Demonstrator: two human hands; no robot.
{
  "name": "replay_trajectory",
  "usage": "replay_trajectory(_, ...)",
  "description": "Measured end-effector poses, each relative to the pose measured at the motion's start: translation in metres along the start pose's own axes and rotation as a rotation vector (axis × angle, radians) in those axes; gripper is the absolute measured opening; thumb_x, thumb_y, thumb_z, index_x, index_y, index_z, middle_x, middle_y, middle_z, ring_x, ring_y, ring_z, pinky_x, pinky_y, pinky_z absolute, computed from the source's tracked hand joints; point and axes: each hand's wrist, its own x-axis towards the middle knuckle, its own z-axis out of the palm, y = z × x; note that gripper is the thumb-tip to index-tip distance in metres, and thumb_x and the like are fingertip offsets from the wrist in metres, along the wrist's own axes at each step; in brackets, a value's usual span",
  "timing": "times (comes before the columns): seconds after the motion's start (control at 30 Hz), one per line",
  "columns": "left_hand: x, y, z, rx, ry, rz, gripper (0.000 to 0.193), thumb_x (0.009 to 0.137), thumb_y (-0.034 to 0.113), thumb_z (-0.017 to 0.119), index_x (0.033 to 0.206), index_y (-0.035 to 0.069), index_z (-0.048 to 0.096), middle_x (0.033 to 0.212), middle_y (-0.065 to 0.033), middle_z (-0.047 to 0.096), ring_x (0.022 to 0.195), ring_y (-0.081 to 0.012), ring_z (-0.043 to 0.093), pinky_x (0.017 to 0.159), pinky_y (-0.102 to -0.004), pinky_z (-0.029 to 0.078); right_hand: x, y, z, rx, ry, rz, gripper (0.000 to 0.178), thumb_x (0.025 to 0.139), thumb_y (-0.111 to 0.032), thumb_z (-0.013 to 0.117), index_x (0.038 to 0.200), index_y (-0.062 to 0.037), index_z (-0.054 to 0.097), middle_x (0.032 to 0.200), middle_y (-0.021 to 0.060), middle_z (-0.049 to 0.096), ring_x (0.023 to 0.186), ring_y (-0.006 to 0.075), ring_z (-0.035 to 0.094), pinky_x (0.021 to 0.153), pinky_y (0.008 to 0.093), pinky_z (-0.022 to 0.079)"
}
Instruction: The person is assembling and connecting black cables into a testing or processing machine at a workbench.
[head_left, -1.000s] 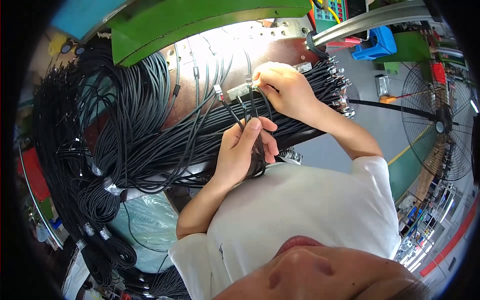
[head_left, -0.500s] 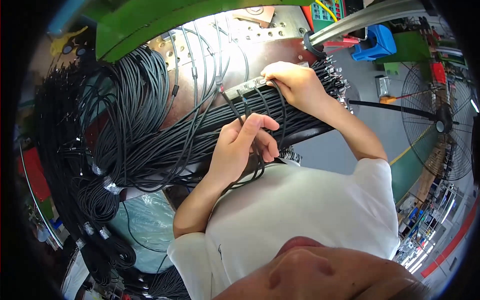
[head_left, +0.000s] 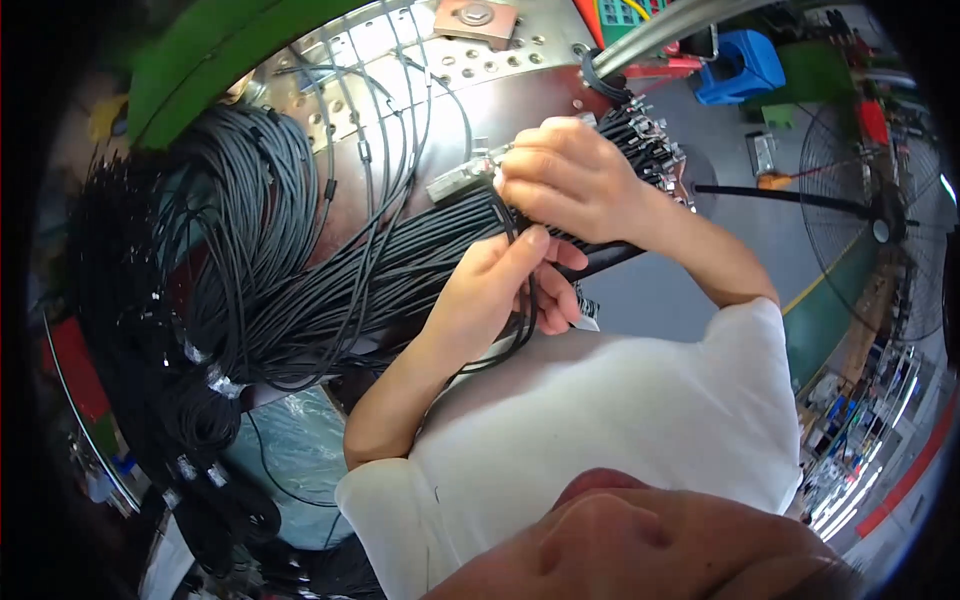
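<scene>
My left hand (head_left: 482, 295) is closed around a few thin black cables (head_left: 527, 318), pinched at the thumb, with the other fingers loosely curled. These cables run up to my right hand (head_left: 575, 185), whose fingers are bent closed over their upper ends. What lies inside that grip is mostly hidden. Just left of my right fingers, a slotted metal bar (head_left: 455, 182) rests above a thick bundle of black cables (head_left: 400, 250). Metal connector ends (head_left: 655, 140) of the bundle stick out beyond my right hand.
Coiled black cables (head_left: 265, 170) lie on the left, under a green panel (head_left: 240, 60). Behind the bar is a perforated metal plate (head_left: 480, 62) carrying a small block (head_left: 475, 18). A blue stool (head_left: 742, 68) and a black fan (head_left: 880, 230) stand to the right.
My right hand has come down and left from the bar, closing over the cable ends beside my left hand. Cables that crossed the bar are now off it, gathered between both hands.
</scene>
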Motion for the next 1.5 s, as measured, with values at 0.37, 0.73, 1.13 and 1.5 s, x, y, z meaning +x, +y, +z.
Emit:
replay_trajectory(0.37, 0.008, 0.000, 0.010, 0.016, 0.313, 0.381, 0.044, 0.099, 0.048, 0.028, 0.115, 0.009, 0.042, 0.058, 0.0055, 0.029, 0.047, -0.0033, 0.022, 0.041, -0.0190, 0.016, -0.031, 0.035, -0.001, 0.316, -0.194, 0.431, 0.016, 0.071, 0.002, 0.063, 0.085, -0.0033, 0.057, 0.084, 0.0072, 0.057, 0.082, 0.0269, 0.056, 0.070, 0.0349, 0.048)
replay_trajectory(0.73, 0.029, 0.015, 0.027, -0.130, -0.004, -0.099, 0.028, 0.096, 0.023, 0.037, 0.090, 0.001, 0.054, 0.063, -0.0045, 0.050, 0.050, -0.0136, 0.047, 0.047, -0.0258, 0.038, -0.018, 0.028, -0.014, 0.125, -0.165, 0.259, 0.015, 0.075, -0.002, 0.062, 0.089, -0.0053, 0.057, 0.092, 0.0062, 0.061, 0.085, 0.0261, 0.060, 0.073, 0.0344, 0.049)
replay_trajectory(1.13, -0.030, 0.101, -0.069, 0.941, 0.600, 0.373, 0.030, 0.095, 0.017, 0.048, 0.114, -0.004, 0.057, 0.107, -0.0115, 0.063, 0.095, -0.0150, 0.060, 0.084, -0.0256, 0.046, -0.059, 0.039, -0.006, 0.277, -0.231, 0.655, 0.014, 0.082, -0.001, 0.060, 0.095, -0.0013, 0.057, 0.098, 0.0119, 0.063, 0.090, 0.0270, 0.063, 0.079, 0.0325, 0.050)
replay_trajectory(1.5, 0.106, 0.102, -0.112, -0.056, 0.217, 0.384, 0.033, 0.098, 0.025, 0.042, 0.108, -0.004, 0.054, 0.083, -0.0114, 0.059, 0.071, -0.0240, 0.060, 0.070, -0.0378, 0.053, 0.075, 0.115, 0.020, 0.749, -0.218, 1.022, 0.029, 0.085, -0.027, 0.059, 0.101, -0.0041, 0.065, 0.102, 0.0154, 0.065, 0.094, 0.0291, 0.061, 0.080, 0.0402, 0.048)
